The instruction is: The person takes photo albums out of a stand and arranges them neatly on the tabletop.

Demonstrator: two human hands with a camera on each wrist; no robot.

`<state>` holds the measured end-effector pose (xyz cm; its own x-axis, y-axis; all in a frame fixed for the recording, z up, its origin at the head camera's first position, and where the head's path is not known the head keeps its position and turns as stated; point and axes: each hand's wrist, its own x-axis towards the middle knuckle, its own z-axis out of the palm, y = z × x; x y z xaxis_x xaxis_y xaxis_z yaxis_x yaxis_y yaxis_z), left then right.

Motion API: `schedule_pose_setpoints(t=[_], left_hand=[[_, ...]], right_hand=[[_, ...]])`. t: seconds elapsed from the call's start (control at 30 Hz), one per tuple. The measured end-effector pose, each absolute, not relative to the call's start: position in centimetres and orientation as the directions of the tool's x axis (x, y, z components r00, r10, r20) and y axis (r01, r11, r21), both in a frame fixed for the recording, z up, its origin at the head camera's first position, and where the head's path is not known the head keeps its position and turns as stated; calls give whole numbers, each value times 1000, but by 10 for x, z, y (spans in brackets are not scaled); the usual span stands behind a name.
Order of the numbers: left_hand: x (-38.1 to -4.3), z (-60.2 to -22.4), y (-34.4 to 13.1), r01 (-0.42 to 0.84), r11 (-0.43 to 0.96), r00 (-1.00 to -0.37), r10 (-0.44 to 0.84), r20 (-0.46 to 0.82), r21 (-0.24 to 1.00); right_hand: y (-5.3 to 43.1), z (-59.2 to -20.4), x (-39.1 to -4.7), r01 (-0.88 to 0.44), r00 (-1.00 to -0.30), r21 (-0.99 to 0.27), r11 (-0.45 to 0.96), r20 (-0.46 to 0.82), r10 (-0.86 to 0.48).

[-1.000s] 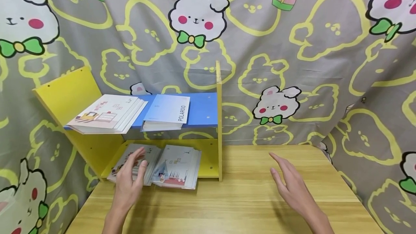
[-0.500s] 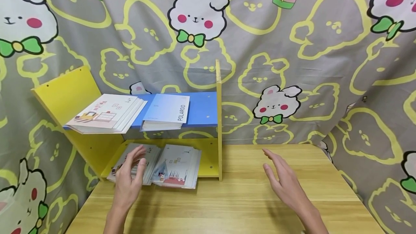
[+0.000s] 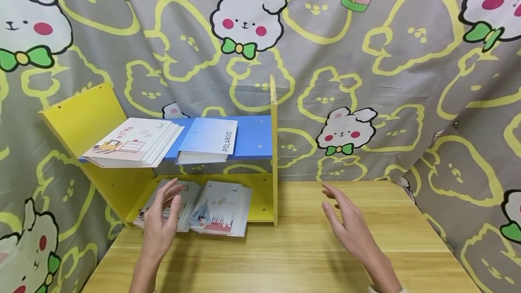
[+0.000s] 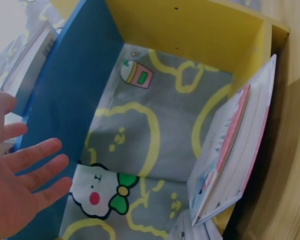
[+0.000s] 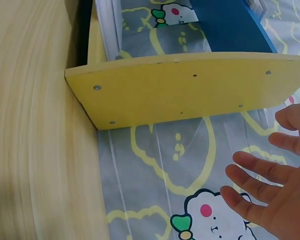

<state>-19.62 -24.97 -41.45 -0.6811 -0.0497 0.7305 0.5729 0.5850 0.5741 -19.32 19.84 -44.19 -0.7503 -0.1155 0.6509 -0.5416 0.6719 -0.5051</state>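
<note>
On the shelf unit (image 3: 260, 198), one word stood clear: POLAROID

Those dark capitals ran along the right edge of the pale blue-and-white book (image 3: 209, 138), which lay on the unit's blue board (image 3: 254, 139). Left of it on the same board, a thick white book (image 3: 130, 141) carried reddish lettering too small to read, above a drawing with a yellow vehicle-like shape and a cabinet.

In front of the unit's lower level, the left hand (image 3: 159, 223) hung in the air before the lower left book (image 3: 190, 200) and hid part of its cover. Its grip was loose, the fingers spread and the thumb held apart. Outside the unit, right of its yellow side panel (image 3: 275, 162), the right hand (image 3: 346, 223) hung above the table (image 3: 301, 252), its grip likewise spread.

Both lower books lay on the unit's yellow bottom, just beside each other, their near ends jutting past its front edge. On the lower right book (image 3: 221, 207), a blue tent and a pinkish-red rug were drawn on white, and pale layered pages showed along its right side. Behind the unit hung a grey curtain (image 3: 299, 62) patterned with white rabbits and yellow outlines.
</note>
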Motion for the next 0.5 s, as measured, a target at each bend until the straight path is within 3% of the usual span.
schedule_pose_setpoints(t=[0.5], left_hand=[[-196, -405, -244, 572, 545, -693, -77, 717, 612]], right_hand=[[182, -435, -197, -586, -744, -541, 603, 654, -136]])
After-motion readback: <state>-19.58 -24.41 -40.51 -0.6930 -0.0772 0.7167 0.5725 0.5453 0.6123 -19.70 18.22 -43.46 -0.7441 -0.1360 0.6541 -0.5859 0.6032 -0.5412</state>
